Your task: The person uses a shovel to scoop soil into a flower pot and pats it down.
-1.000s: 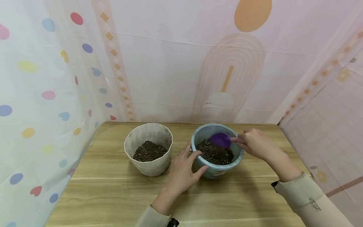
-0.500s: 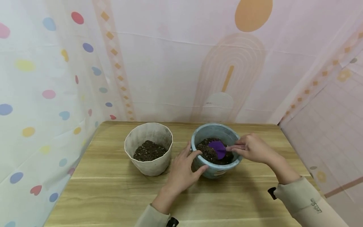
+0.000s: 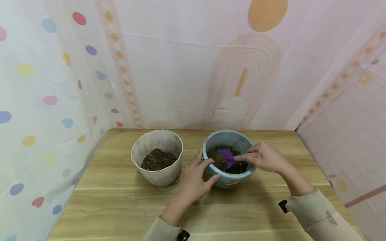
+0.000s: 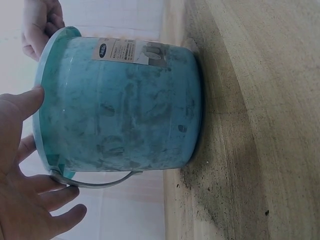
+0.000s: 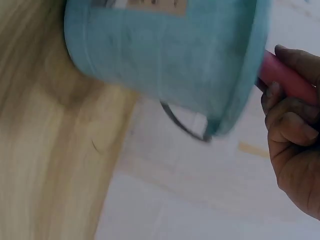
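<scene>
While a dotted sheet [image 3: 54, 144] hangs at far left, a white pot [image 3: 163, 176] partly filled with dark soil [image 3: 158, 160] stands on a wooden table [image 3: 120, 207]. Just right of it, a person's left hand [image 3: 193, 182], its fingers spread wide and grasping nothing, touches the near-left rim of a blue bucket [image 4: 130, 110] with thumb and fingertips. Dark smudges streak the bucket's wall, which bears a label [image 4: 121, 51]. More soil lies inside, where a purple scoop [image 3: 227, 158] rests, its blade partly covered. Its pink handle [image 5: 289, 80] slants to the right, where the right hand [image 3: 269, 158], fingers curled, grips it above the bucket's right rim; a pale sleeve [image 3: 315, 212] covers the forearm.
</scene>
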A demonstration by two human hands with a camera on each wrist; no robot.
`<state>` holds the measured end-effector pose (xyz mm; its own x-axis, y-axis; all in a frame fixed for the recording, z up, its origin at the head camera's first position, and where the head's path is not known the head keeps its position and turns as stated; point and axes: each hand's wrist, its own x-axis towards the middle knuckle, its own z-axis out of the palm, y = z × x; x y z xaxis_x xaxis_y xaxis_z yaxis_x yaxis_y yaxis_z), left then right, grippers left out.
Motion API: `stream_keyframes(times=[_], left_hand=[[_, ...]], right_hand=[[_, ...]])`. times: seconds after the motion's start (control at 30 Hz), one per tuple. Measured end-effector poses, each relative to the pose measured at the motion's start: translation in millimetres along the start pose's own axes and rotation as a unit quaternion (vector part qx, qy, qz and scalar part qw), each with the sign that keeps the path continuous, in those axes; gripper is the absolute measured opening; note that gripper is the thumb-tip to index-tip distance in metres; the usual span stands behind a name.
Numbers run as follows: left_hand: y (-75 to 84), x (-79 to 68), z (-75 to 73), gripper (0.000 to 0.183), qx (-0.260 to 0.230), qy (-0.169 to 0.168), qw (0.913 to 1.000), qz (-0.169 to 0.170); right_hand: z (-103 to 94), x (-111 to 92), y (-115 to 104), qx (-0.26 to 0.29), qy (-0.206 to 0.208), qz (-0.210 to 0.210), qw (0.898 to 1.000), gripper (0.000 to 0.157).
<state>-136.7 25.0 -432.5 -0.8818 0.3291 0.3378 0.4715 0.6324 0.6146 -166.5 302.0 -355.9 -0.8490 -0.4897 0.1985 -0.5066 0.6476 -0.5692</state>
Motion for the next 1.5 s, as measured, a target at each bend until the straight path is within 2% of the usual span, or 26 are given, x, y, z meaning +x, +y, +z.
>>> stream_keyframes(times=[0.13,0.23,0.4,0.53,0.63,0.83,1.0,1.17,1.5], left_hand=[[-0.2,0.2,0.8,0.051,0.0,0.002,1.0,0.001],[-0.3,0.1,1.3,0.05,0.002,0.007,1.0,0.004],[-0.7,0.3,1.7,0.05,0.004,0.012,0.9999,0.007],[-0.9,0.9,2.2,0.051,0.005,0.012,0.9999,0.007],[-0.9,1.2,2.6,0.051,0.005,0.01,0.9999,0.006],[-1.6,0.8,3.0,0.05,0.005,0.011,0.9999,0.008],[-1.2,0.4,2.1,0.048,0.001,0.006,1.0,0.004],[-2.0,-0.4,1.9,0.049,0.001,0.005,1.0,0.001],[-3.8,1.6,1.5,0.052,0.008,0.003,0.9999,0.015]], right_hand=[[4.0,0,-1,0.025,-0.022,0.004,0.999,0.017],[4.2,-4,-1,0.07,-0.023,0.052,0.996,0.017],[2.1,-11,-1,0.135,-0.019,0.147,0.98,0.015],[1.4,-14,2,0.192,-0.018,0.178,0.965,0.019],[1.0,-17,6,0.214,-0.006,0.186,0.959,0.021],[-1.2,-25,10,0.217,0.021,0.213,0.952,0.023],[-1.3,-32,13,0.239,0.032,0.206,0.948,0.028],[-3.0,-36,16,0.255,0.038,0.198,0.946,0.026],[-10.2,-38,13,0.267,0.046,0.22,0.937,0.027]])
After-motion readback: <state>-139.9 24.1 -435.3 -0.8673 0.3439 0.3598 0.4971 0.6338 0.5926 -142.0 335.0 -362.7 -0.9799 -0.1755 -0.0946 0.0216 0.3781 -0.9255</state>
